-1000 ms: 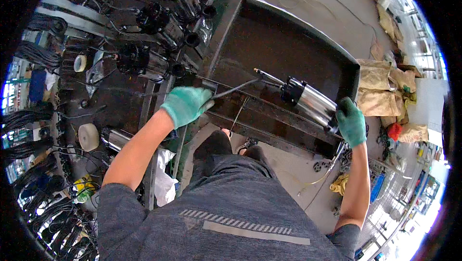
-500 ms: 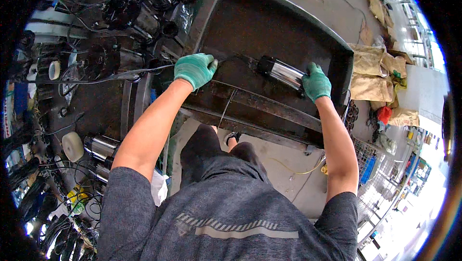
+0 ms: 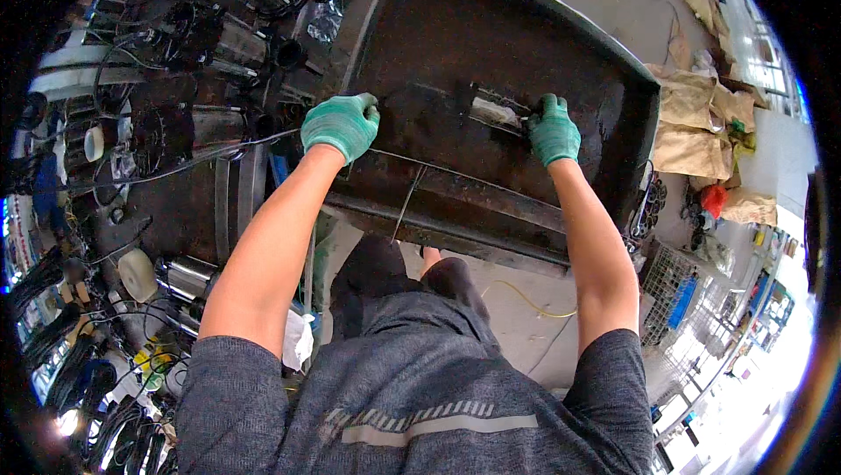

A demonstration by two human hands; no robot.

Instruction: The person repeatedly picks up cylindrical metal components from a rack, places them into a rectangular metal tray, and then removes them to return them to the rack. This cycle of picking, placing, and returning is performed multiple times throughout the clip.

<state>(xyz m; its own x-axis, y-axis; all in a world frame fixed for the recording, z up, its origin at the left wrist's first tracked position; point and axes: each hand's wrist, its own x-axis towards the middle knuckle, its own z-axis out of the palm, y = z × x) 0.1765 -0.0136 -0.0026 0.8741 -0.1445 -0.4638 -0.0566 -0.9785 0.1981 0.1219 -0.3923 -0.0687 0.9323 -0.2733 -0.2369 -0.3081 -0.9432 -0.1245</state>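
Dark metal tank [image 3: 464,33], broad, straight ahead. Green-gloved left hand [image 3: 341,127] at its near left corner, fingers clenched. Green-gloved right hand [image 3: 554,131] over tank, fingers grasping right end of silvery cylinder [image 3: 496,113], tilted inside tank. Thin dark cable [image 3: 273,137] leading leftward from left fist.

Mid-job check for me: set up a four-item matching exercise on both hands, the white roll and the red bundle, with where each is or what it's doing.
1. Left hand
2. Right hand
3. White roll
4. Red bundle

A. Beside the brown sacks
B. At one end of the silvery cylinder in the dark tray
C. Next to shiny cylinders at lower left
D. Closed on a dark cable

Pairs: 1-D, 2-B, 3-C, 4-A
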